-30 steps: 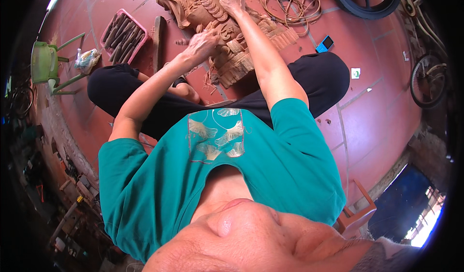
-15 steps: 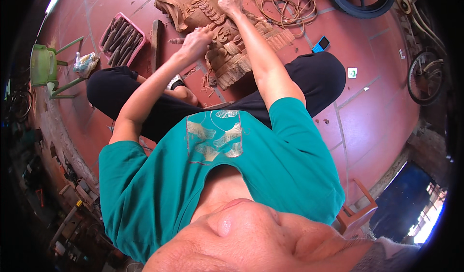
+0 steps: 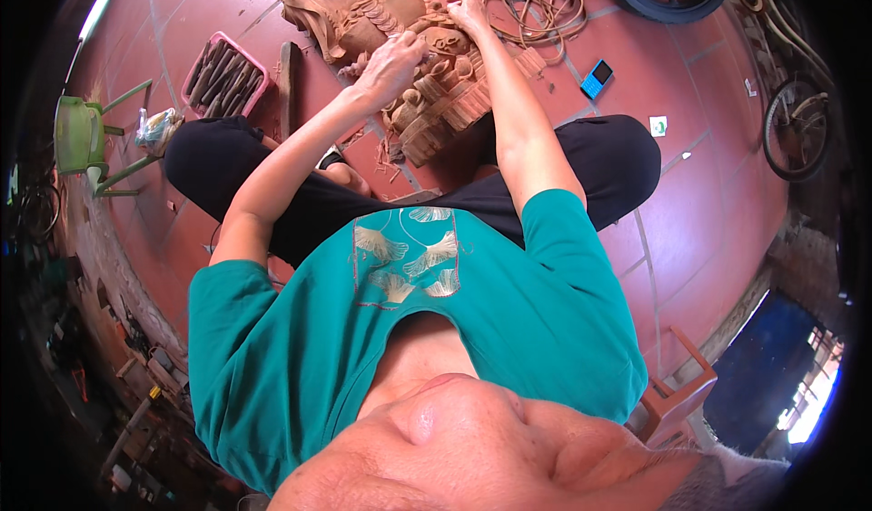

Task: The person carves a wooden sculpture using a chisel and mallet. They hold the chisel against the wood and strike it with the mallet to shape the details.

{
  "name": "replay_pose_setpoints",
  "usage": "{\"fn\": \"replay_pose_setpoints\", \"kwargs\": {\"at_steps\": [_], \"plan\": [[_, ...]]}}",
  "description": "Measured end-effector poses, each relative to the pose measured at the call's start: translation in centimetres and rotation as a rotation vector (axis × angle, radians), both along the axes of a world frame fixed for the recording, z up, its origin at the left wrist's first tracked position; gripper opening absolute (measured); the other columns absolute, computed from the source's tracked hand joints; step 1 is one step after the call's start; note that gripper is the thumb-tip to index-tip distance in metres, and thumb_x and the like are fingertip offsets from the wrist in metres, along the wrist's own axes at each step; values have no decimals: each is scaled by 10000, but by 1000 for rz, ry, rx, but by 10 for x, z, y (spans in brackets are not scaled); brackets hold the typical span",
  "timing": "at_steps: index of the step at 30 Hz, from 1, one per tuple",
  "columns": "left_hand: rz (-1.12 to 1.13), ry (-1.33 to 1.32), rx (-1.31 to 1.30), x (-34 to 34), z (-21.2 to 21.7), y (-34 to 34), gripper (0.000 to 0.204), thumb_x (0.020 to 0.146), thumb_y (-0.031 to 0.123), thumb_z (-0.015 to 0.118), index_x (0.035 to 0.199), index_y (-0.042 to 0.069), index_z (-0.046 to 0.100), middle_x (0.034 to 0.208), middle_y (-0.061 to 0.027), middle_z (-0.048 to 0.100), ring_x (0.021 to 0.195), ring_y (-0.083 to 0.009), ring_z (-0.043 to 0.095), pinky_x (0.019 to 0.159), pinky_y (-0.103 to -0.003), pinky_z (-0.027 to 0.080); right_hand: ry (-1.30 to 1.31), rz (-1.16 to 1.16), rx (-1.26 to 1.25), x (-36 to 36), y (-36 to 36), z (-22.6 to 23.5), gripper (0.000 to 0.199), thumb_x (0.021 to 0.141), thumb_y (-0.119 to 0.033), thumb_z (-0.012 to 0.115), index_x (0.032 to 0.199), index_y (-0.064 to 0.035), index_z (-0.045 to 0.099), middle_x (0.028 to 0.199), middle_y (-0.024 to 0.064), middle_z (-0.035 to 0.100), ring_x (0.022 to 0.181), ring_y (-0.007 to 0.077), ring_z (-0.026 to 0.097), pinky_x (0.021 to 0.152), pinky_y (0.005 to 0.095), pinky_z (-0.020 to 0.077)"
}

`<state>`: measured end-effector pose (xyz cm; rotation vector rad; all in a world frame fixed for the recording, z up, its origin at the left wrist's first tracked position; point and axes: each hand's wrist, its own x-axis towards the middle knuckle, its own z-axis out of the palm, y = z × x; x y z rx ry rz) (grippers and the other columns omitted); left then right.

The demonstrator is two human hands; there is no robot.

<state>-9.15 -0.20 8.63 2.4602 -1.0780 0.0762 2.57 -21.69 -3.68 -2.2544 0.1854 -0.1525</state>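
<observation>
A reddish-brown wood carving [image 3: 356,34] lies on the tiled floor beyond my crossed legs, with draped folds, overlapping scales and a stepped, ribbed base. Over its middle my left hand [image 3: 392,68] is closed, fingers curled down toward the wood. Whatever those fingers may hold is hidden. My right hand [image 3: 467,11] grips the carving's right side, its fingers bent around the edge. Wood shavings [image 3: 389,154] are scattered by the near end of the base.
Left of the carving are a dark wooden bar [image 3: 288,84], a pink basket [image 3: 266,82] of dark sticks, a plastic bag [image 3: 157,128] and a green stool [image 3: 80,134]. To the right lie a coiled cable [image 3: 536,20], a blue phone [image 3: 597,79] and a black wheel [image 3: 668,7].
Both hands have shifted to the right, the right hand from the carving's upper middle to its side. The carving looks turned, with more of its ribbed base showing.
</observation>
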Motion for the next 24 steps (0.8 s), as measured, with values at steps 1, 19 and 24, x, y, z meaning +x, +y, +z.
{"fn": "replay_pose_setpoints", "kwargs": {"at_steps": [1,19,24], "plan": [[-49,-57,22,1,-6,-7,194,812,59,586,1001,19,607,985,-173,586,940,-373,609,804,-467,491,24,27,-13,1,-6,-6,265,828,-231,535,989,-188,741,1013,157,708,952,329,679,834,416,532],[-55,-11,339,-10,15,-14,116,738,25,594,832,19,663,859,-177,648,871,-366,645,738,-444,518,-124,102,-208,-14,9,5,224,818,-142,524,944,-100,704,887,204,703,825,362,698,712,468,555],[-174,24,602,25,12,50,112,719,62,614,753,-21,680,803,-237,667,818,-391,675,708,-468,530,-222,53,-234,1,18,-17,209,793,-171,534,876,-81,704,815,203,692,779,384,689,680,480,547]]}}
